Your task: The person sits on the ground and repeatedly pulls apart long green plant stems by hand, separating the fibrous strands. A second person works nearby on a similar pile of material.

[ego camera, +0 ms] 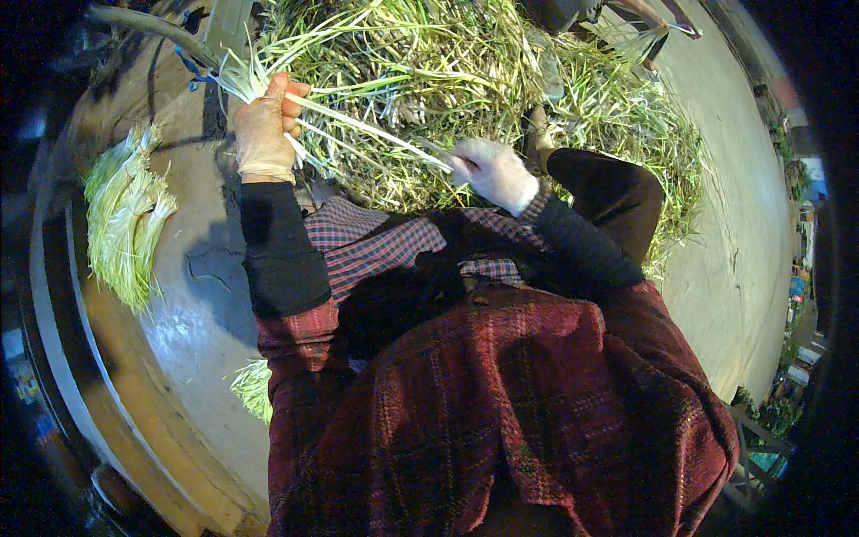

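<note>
My left hand, in a light glove with bare fingertips showing, is closed around a bunch of pale leafy stalks at the upper left. Long stalks run from it down to the right. Their far end meets my right hand, which wears a whitish glove and is blurred; its fingers seem to pinch the stalk ends. Beneath and beyond both hands spreads a large heap of loose green and yellowish stalks and leaves.
Tied bundles of green stalks lie on the floor at the left, with another bundle beside my left sleeve. A wooden piece with blue ties stands at the upper left. Another person's hand holds stalks at the upper right.
</note>
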### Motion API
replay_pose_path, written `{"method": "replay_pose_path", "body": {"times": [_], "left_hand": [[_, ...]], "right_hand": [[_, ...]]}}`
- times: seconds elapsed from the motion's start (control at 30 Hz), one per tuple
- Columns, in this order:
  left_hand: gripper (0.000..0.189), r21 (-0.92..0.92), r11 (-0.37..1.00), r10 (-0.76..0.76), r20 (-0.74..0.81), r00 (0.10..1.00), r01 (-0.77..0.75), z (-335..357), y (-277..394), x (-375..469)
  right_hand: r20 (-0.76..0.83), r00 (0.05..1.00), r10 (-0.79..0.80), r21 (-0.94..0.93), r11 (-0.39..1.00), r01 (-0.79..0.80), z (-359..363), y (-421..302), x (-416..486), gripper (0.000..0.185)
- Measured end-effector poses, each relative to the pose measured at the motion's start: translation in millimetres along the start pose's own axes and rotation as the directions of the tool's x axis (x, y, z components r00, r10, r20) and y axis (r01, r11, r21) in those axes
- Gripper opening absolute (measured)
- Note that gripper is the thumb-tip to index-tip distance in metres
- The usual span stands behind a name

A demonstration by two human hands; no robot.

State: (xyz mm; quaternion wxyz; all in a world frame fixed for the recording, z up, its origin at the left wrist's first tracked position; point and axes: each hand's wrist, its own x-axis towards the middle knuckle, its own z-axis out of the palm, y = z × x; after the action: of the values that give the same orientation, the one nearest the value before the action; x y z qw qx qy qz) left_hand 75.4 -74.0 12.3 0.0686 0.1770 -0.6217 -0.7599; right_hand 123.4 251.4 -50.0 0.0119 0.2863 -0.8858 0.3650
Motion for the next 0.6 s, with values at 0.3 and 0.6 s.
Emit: {"method": "replay_pose_path", "body": {"times": [0.3, 0.6], "left_hand": [[0.032, 0.032, 0.999, 0.006, -0.003, 1.000, -0.006, 4.8, -3.0, -2.8], [0.027, -0.080, 0.988, -0.123, 0.074, 0.990, 0.129, 31.8, -10.0, -6.9]], "right_hand": [[0.510, 0.780, 0.363, -0.617, 0.786, 0.038, -67.2, 63.3, -73.8, 0.074], [0.002, 0.996, -0.093, 0.352, 0.932, 0.086, 30.1, -78.7, 77.7, 0.073]]}}
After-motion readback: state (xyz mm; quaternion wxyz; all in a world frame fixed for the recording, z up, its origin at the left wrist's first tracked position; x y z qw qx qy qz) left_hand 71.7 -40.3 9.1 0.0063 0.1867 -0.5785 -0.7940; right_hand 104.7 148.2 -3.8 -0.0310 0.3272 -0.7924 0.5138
